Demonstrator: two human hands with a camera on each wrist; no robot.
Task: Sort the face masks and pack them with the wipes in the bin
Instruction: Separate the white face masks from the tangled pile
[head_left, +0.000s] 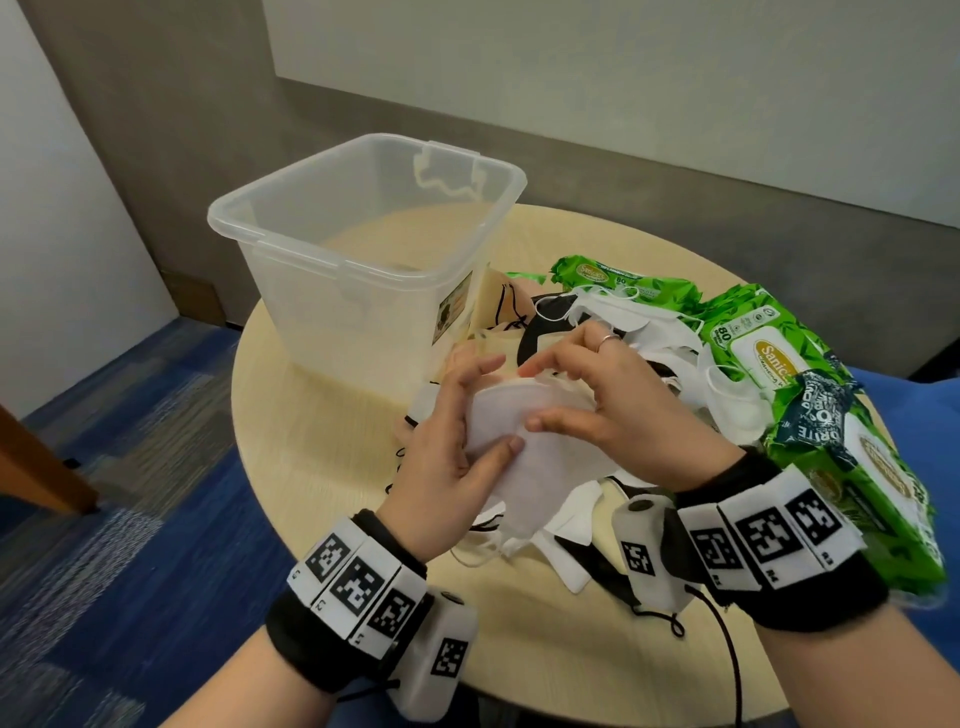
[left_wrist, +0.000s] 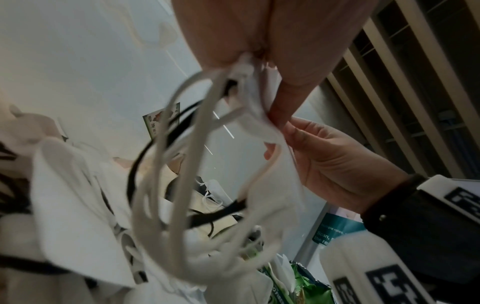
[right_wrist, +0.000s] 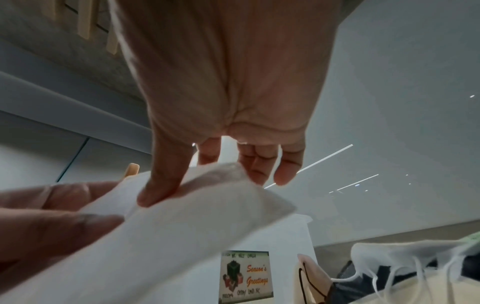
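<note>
Around the round table (head_left: 311, 467), loose masks (head_left: 613, 332) lie heaped; wipes packs (head_left: 748, 338) at three o'clock, clear bin (head_left: 363, 244) at eleven. Left hand (head_left: 447, 462) and right hand (head_left: 608, 400) both pinch a white mask (head_left: 540, 462) at centre.

We see our right hand (right_wrist: 221, 98) from below, thumb pressed on a folded white fabric face mask (right_wrist: 166, 222); our left hand (right_wrist: 49, 216) grips its left end. Beneath stands a clear plastic bin (right_wrist: 285, 257) bearing a "Season's Greetings" label (right_wrist: 245, 275).
</note>
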